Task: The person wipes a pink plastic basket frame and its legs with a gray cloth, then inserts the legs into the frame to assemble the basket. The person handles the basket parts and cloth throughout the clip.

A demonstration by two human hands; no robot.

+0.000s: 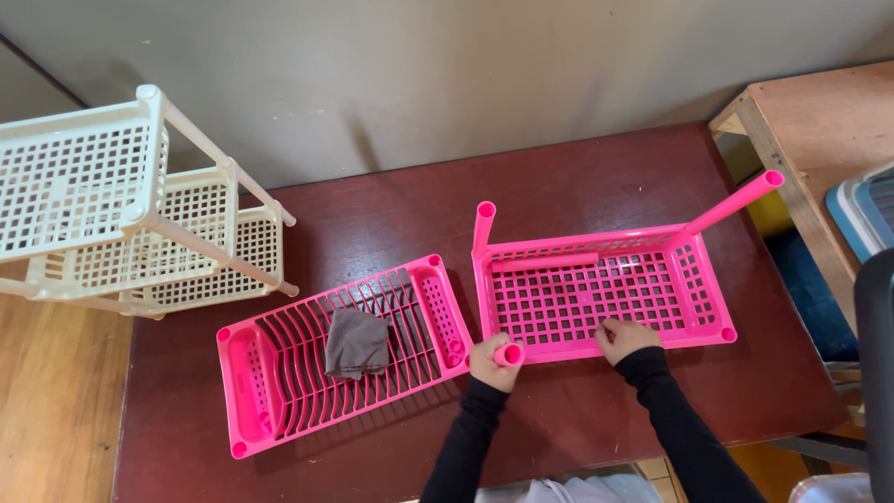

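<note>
Pink plastic tube (509,354) gripped in left hand (491,360); right hand (626,337) fingers curled, pinching lattice basket (596,293) rim.

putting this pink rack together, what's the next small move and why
Probably seat the pink tube in the left hand into the pink basket's near-left corner. The two far corners already carry tubes, and the right hand steadies the front rim.

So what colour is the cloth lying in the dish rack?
Grey; the cloth shows clearly in the head view.
</note>
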